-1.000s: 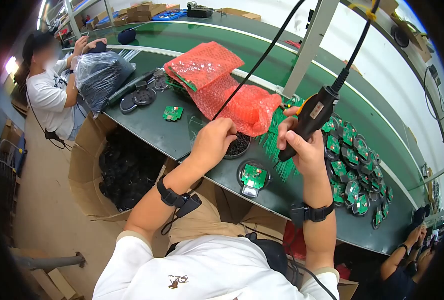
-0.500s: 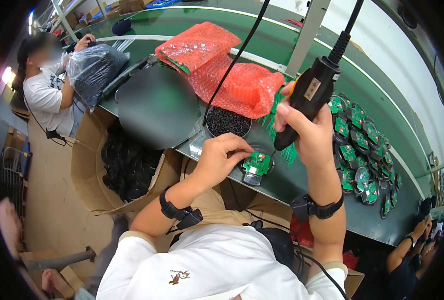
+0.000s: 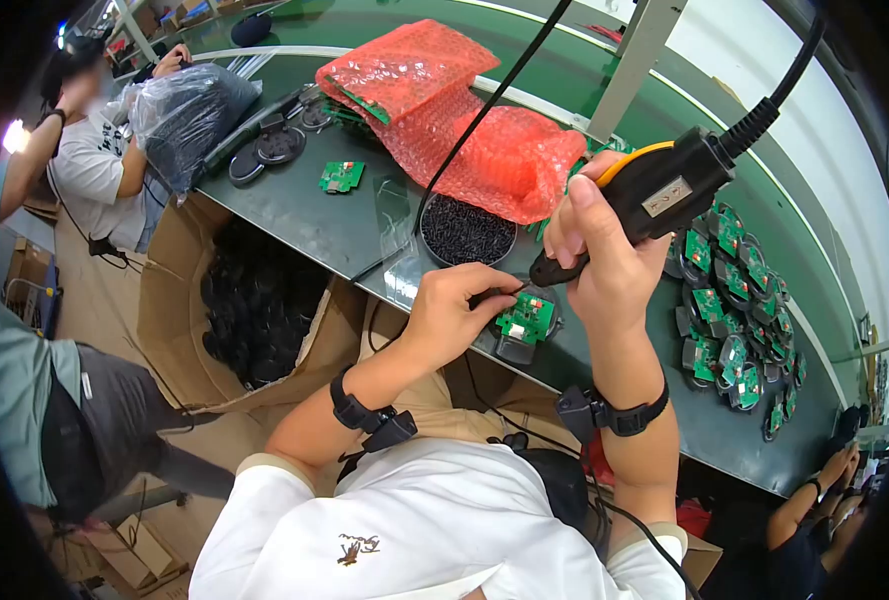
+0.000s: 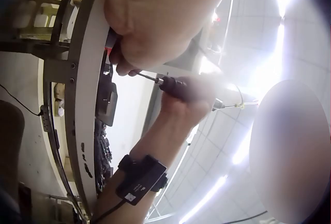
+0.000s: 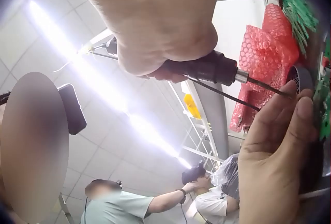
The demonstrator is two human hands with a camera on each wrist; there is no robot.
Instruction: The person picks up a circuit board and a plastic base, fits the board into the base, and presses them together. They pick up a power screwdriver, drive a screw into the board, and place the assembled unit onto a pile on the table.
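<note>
In the head view my right hand (image 3: 612,262) grips a black electric screwdriver (image 3: 669,192), tilted with its nose down to the left. My left hand (image 3: 446,312) has thumb and forefinger pinched at the upper left edge of a green circuit board (image 3: 527,318), which lies on a round dark housing. From the right wrist view, the driver's thin metal bit (image 5: 264,85) reaches the pinched fingertips of the left hand (image 5: 274,157); whether a screw is between them cannot be told. A round dish of small black screws (image 3: 467,232) stands just behind the left hand.
Red bubble wrap (image 3: 519,165) lies behind the dish. Many boards in round housings (image 3: 729,290) crowd the right. A loose board (image 3: 341,177) lies left, above a carton of black parts (image 3: 179,330). A person in a teal shirt (image 3: 24,380) stands at left.
My left hand has moved from the screw dish to the board's edge. The screwdriver has tilted further over, its nose now close to the left fingertips. A standing person has appeared at the left.
</note>
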